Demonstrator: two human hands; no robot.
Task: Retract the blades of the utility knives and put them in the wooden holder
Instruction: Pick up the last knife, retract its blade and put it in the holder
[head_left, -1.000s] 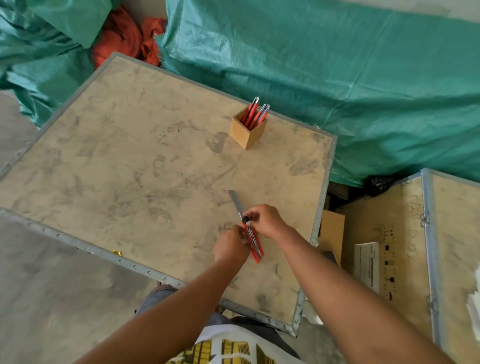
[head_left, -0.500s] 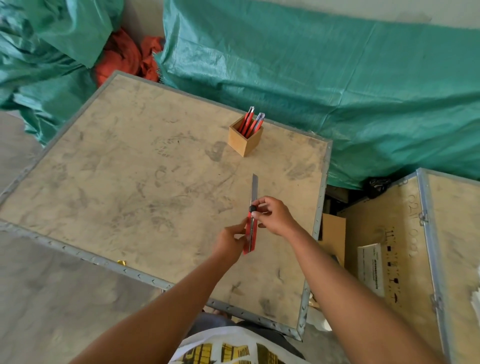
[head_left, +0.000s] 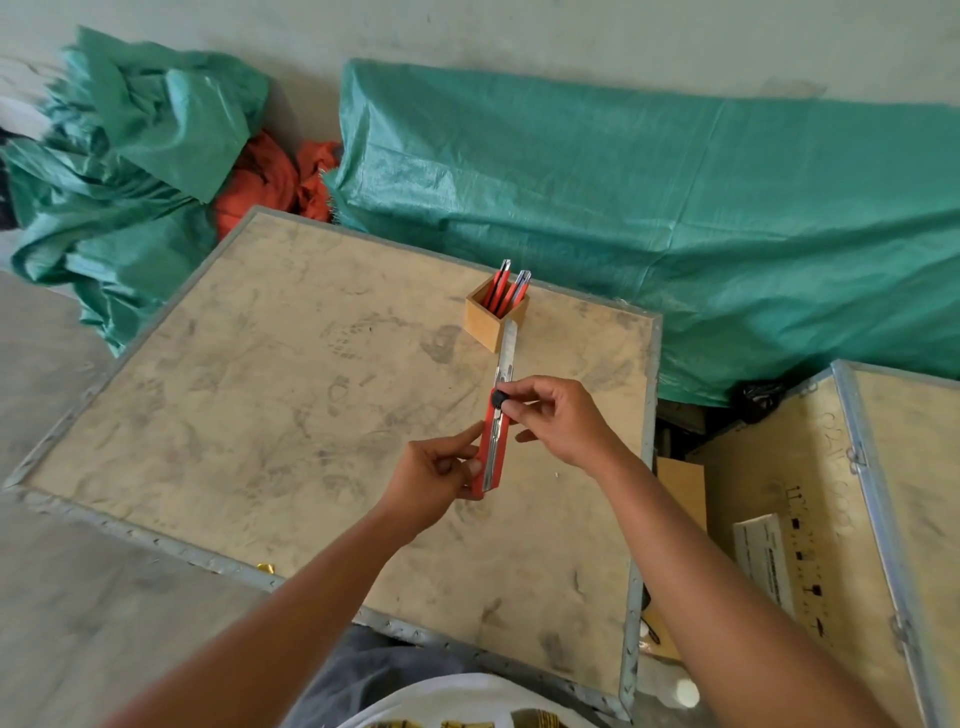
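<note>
A red utility knife (head_left: 492, 447) is held upright above the wooden board (head_left: 291, 405), its long silver blade (head_left: 507, 349) still extended and pointing away from me toward the holder. My left hand (head_left: 436, 475) grips the lower end of the red handle. My right hand (head_left: 558, 418) pinches the black slider knob near the handle's top. The small square wooden holder (head_left: 488, 323) stands near the board's far edge, with several red knives (head_left: 508, 291) sticking out of it.
The board has a metal rim (head_left: 641, 499) and drops off on the right. A second crate (head_left: 841, 519) stands to the right. Green tarpaulin (head_left: 675, 218) and red cloth (head_left: 270, 179) lie behind. Concrete floor (head_left: 62, 571) is on the left.
Both hands have lifted the knife and turned it from leaning left to pointing straight away. The blade tip now reaches the holder's corner. The camera has tilted up.
</note>
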